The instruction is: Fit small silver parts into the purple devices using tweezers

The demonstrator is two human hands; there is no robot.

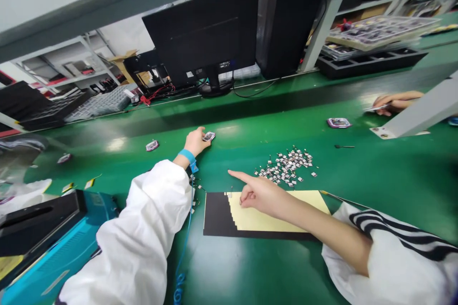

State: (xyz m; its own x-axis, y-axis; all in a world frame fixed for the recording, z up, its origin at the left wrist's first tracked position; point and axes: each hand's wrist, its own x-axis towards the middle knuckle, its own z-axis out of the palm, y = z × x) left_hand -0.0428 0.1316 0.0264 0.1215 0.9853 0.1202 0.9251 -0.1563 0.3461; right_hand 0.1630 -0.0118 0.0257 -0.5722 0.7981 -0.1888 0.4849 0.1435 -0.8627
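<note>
My left hand (pixel 196 143), with a blue strap (pixel 189 156) at the wrist, grips a small device with a pale purple rim (pixel 209 137) over the green mat. My right hand (pixel 263 194) hovers above pale yellow sheets (pixel 279 219) that lie on a black sheet (pixel 218 214). Its index finger points out to the left and the other fingers are curled; nothing shows in it. Beyond that hand, a loose heap of small white parts with short leads (pixel 288 167) is spread on the mat. A few similar parts lie beside my left sleeve.
Similar devices lie at left (pixel 152 145) and right (pixel 338 123). Another person's hand (pixel 393 102) holds a thin tool near a metal post (pixel 422 105). A monitor (pixel 207 28) stands at the back, a blue-and-black box (pixel 53 248) at front left. A blue cord runs from my wrist.
</note>
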